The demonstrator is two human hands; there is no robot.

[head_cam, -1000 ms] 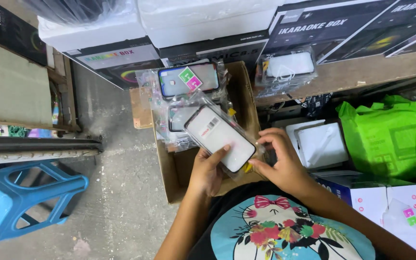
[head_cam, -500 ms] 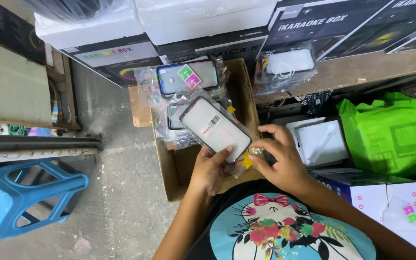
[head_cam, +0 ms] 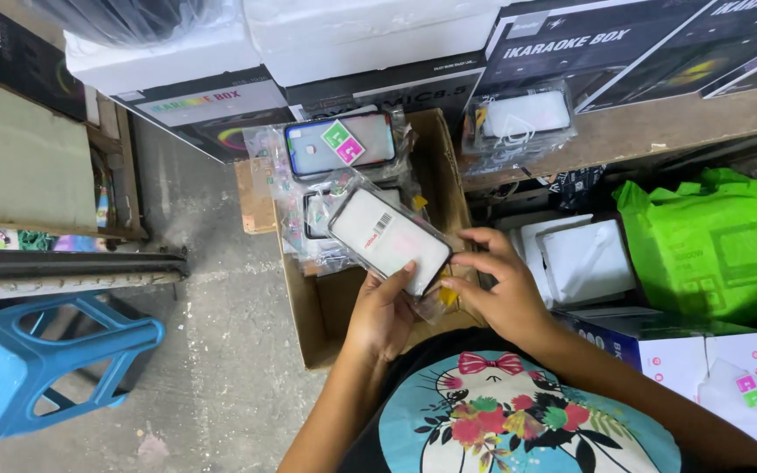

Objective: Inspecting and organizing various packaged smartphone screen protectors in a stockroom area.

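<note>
Both hands held one phone case in a clear plastic sleeve (head_cam: 389, 242), black rim, white insert facing up, tilted with its long end toward 10 o'clock. Left hand (head_cam: 381, 314) sat under its lower edge at 6 o'clock, fingers closed on the sleeve from below, thumb up along the case. Right hand (head_cam: 498, 289) was at 3 o'clock of the case, fingers narrow, pinching the sleeve's corner end near a yellow tag.

The case hung over an open cardboard box (head_cam: 308, 315) on the floor, just above more sleeved cases. At 12 o'clock of it, another sleeved case with green and pink stickers (head_cam: 341, 144) lay across the box top. At 2 o'clock, a bagged white case (head_cam: 523, 116) rested on a wooden shelf (head_cam: 659, 131). Green bag (head_cam: 720, 245) at 3 o'clock, well apart. Blue plastic stool (head_cam: 41, 363) at 8 o'clock on the concrete floor. Printed boxes and white foam stacked at 12 o'clock.
</note>
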